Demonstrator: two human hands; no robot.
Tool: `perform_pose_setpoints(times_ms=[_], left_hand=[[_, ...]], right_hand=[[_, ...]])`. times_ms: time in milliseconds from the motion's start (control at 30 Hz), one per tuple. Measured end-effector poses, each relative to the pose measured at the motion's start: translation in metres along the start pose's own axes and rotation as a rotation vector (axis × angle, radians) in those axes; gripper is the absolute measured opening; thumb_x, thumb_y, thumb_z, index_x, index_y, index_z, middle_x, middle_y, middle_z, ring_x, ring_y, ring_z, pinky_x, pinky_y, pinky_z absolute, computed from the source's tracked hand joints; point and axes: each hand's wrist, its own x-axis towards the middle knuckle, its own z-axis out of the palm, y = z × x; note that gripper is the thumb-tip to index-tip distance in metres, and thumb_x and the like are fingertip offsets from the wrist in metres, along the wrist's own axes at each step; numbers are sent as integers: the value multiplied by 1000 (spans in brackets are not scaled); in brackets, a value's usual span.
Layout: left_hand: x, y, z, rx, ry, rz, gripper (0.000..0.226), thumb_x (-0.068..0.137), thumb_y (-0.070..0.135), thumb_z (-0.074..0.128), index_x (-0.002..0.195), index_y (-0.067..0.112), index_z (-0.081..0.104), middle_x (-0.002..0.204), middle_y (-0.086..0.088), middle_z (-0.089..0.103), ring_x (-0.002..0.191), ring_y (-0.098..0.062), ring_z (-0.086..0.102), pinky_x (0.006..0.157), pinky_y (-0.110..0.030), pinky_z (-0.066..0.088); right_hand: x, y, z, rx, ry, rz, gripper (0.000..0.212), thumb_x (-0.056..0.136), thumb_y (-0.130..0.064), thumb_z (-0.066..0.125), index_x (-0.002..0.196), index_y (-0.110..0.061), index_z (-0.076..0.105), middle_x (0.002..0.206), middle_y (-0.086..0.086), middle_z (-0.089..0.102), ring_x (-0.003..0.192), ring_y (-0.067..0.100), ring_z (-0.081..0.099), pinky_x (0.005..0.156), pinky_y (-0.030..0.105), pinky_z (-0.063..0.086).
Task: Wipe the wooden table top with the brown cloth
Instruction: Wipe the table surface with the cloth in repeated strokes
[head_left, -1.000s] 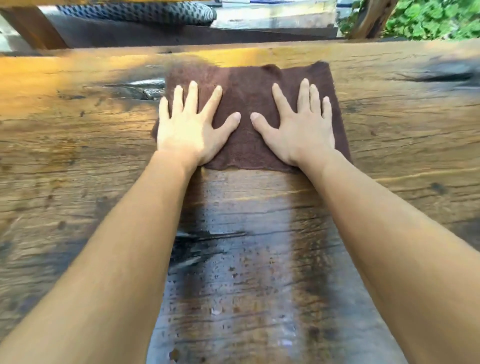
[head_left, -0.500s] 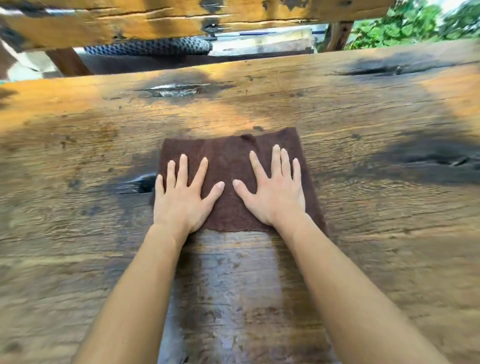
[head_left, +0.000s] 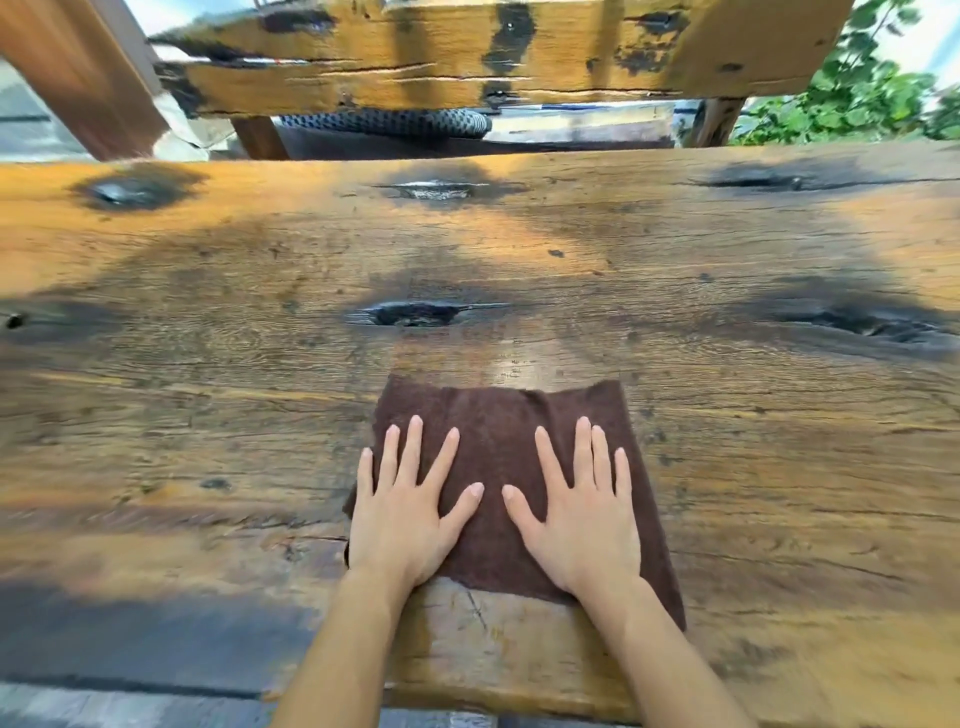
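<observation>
The brown cloth lies spread flat on the wooden table top, near the table's front edge. My left hand presses on the cloth's left part with straight, spread fingers. My right hand presses flat on the right part in the same way. The thumbs point toward each other with a small gap between them. The cloth's near edge is partly hidden under my palms and wrists.
Dark knots and burn marks dot the wood, one just beyond the cloth. A wooden bench back stands behind the table's far edge, with green plants at the back right. Grey floor shows below the front edge.
Both hands have drawn the cloth toward me from the far part of the table to near the front edge. The view has tilted up, showing more of the bench behind.
</observation>
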Motion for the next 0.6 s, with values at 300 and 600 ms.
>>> perform_pose_setpoints(times_ms=[300,600], left_hand=[[-140,-5,-1,-20,-45,-27,70,100,73,22,162,39,25,171,-7,19,157,-33,18,122,-54,14],[-211,-10,-2,-8,-86,-68,72,99,71,28,155,30,45,165,-10,37,150,-33,33,115,-58,27]], right_hand=[[-117,-17,-3,37,20,-31,80,98,-72,37,163,-27,35,170,26,19,159,40,20,126,61,22],[-200,-28,-2,25,18,-43,77,105,-66,17,149,-19,58,161,27,38,148,41,36,121,56,20]])
